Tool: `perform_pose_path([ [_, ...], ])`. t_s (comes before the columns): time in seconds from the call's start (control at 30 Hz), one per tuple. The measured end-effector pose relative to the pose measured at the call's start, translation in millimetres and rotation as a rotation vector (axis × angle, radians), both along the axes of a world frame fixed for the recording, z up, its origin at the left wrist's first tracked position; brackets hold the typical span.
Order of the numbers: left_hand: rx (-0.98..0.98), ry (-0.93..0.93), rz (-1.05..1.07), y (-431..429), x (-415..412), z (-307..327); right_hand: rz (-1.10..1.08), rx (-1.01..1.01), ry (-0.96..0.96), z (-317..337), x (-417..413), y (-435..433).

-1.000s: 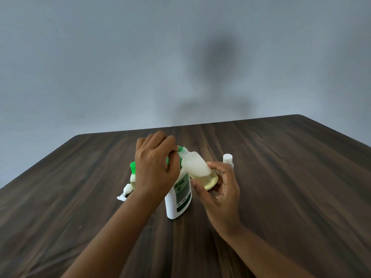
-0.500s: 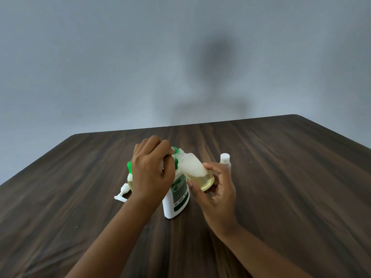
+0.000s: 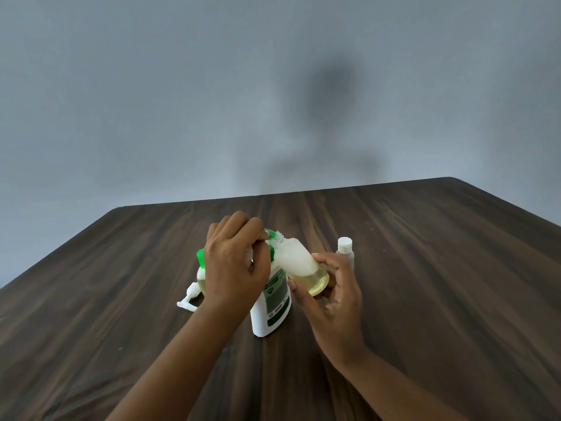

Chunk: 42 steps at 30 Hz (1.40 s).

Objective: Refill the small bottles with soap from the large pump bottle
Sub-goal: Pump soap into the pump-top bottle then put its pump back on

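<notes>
Left hand [image 3: 235,265] has sunk a touch since a second ago, bearing down on top of the pump bottle [image 3: 274,302]. Little else has shifted. Its fingers are curled over the pump head, with the green nozzle [image 3: 271,235] poking out past the knuckles.

Right hand [image 3: 332,296] sits just right of the pump bottle. Thumb and fingers wrap the base of the small bottle [image 3: 299,264], which is tipped over with its neck up at the nozzle.

Yellow soap has pooled at the low base end of the small bottle, with white foam above it towards the neck. It looks part full, so I'd say filling is under way.

That small bottle should be light, made of thin clear plastic that probably gives under a squeeze and turns slick if soap runs down it. The base and lower wall are the place to hold it, gently. The pump bottle looks stiff and heavier and stands on its own, but an off-centre push could tip it. Its body is opaque, so its level can't be told.

Just left of the pump bottle, behind the left hand, a green-cap bottle [image 3: 201,276] shows pale yellow liquid. A loose pump [image 3: 189,297] lies on the table [image 3: 425,299] further left. Right of the pump bottle, beyond the right hand, stands a white-cap bottle [image 3: 345,249]; its contents are unclear.
</notes>
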<state>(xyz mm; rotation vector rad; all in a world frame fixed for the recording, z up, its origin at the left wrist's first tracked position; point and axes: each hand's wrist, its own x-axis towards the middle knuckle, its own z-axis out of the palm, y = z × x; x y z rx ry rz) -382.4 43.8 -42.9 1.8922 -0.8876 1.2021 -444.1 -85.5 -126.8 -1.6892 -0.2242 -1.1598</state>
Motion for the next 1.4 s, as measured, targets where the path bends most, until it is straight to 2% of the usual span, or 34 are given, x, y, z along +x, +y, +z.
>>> perform_pose_path([
  [0.23,0.095,-0.046,0.012,2.9,3.5,16.2,-0.001,0.007,-0.024,3.2,-0.6,1.4],
  [0.47,0.019,-0.022,-0.004,-1.8,6.3,1.9,-0.026,-0.005,-0.003,2.0,-0.9,1.5],
  [0.77,0.099,-0.062,0.036,2.3,6.5,15.7,-0.003,-0.001,-0.038,6.6,-2.0,1.9],
  [0.97,-0.042,-0.008,-0.006,-1.6,1.7,0.0,-0.017,-0.011,-0.019,4.0,-2.1,2.5],
  [1.4,0.055,-0.049,0.003,-0.5,6.3,11.7,-0.003,0.022,-0.054,7.8,-2.5,1.7],
])
